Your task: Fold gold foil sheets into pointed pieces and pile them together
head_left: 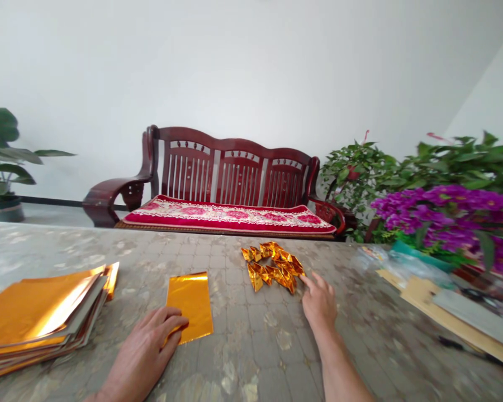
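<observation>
The left hand [145,349] lies on the worktop [251,346] with its fingers loosely curled and not closed. The fingertips [178,322] rest on the lower left edge of a flat sheet of gold foil [191,307], which lies alone near the middle of the worktop, slightly tilted, its long side running away from the person. The right hand [319,304] is partly open, its index finger [310,281] stretched forward and its other fingers lightly bent. It grips nothing, and its fingertip sits at the right end of a loose heap of folded gold foil pieces [272,267], either touching it or just beside it. The heap lies near the far edge of the worktop, between the two hands and beyond them.

A thick stack of gold foil sheets [37,318] with grey backing sits at the left edge, its corners fanned out. Toward the right edge lie a clear plastic bag [385,259], a piece of cardboard [419,293] and a grey strip [478,315]. Beyond the far edge stand a dark red wooden bench [235,173] with a red patterned cushion [228,216], and purple flowers [448,215] among green plants [358,178].
</observation>
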Demonstrator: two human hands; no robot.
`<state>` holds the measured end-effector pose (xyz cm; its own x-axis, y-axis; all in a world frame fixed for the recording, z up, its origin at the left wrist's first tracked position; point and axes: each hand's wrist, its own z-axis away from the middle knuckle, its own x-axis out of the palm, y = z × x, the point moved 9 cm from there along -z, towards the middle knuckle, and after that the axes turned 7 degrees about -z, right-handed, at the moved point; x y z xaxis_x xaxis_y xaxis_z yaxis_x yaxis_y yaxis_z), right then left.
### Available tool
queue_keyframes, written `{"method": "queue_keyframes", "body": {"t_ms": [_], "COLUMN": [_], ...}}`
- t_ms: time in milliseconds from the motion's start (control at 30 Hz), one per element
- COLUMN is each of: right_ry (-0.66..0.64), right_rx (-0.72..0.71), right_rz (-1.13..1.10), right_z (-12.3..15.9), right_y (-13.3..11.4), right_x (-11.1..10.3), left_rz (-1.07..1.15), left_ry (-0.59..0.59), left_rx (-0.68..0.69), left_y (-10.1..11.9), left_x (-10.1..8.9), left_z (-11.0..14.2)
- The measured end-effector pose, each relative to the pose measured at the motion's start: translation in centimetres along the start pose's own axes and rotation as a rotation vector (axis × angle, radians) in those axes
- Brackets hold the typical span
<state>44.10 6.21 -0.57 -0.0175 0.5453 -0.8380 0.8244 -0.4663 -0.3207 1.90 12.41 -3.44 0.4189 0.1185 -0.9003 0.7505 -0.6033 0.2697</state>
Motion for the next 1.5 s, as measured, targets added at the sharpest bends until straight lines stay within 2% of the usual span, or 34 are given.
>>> {"method": "queue_keyframes", "body": {"t_ms": [167,333,533,667,800,900,967,1133,1267,1500], "right_ry": [-0.052,-0.043,0.071,0.176,0.233,0.29,0.227,0.043,-0.061,-0.159], "right_rx": [-0.009,-0.005,0.008,-0.056,-0.247,-0.525,-0.637,-0.763,-0.827,-0.874], "right_rz": [0.094,0.115,0.074,0.001,-0.133,-0.363,-0.452,-0.602,-0.683,-0.7], "right_z": [0.1,-0.1,-0.1,0.2,1.4,4.0,5.8,9.9,11.9,13.3], "right_y": [-0.8,-0.7,-0.3,-1.2,-4.6,-9.1,-12.0,-17.3,-19.4,-20.8], "right_x": [0.9,1.1,0.1,-1.0,-1.5,-2.8,-3.1,-3.7,-3.6,-3.4], "left_rz": [-0.018,-0.018,-0.008,0.008,0.054,0.135,0.207,0.464,0.618,0.733], "left_ry": [0.023,0.051,0.065,0.06,0.085,0.162,0.225,0.339,0.362,0.298], "left_rx": [0.016,0.042,0.041,0.036,0.018,-0.013,-0.05,-0.182,-0.25,-0.248], "left_y": [0.0,0.1,0.0,0.0,0.1,0.2,0.2,-0.2,-0.4,0.1], "left_x": [-0.1,-0.1,-0.2,-0.1,-0.6,-1.7,-2.5,-3.3,-3.2,-2.5], "left_z": [0.0,0.3,0.2,0.2,0.1,0.0,0.0,-0.4,-0.6,-0.8]}}
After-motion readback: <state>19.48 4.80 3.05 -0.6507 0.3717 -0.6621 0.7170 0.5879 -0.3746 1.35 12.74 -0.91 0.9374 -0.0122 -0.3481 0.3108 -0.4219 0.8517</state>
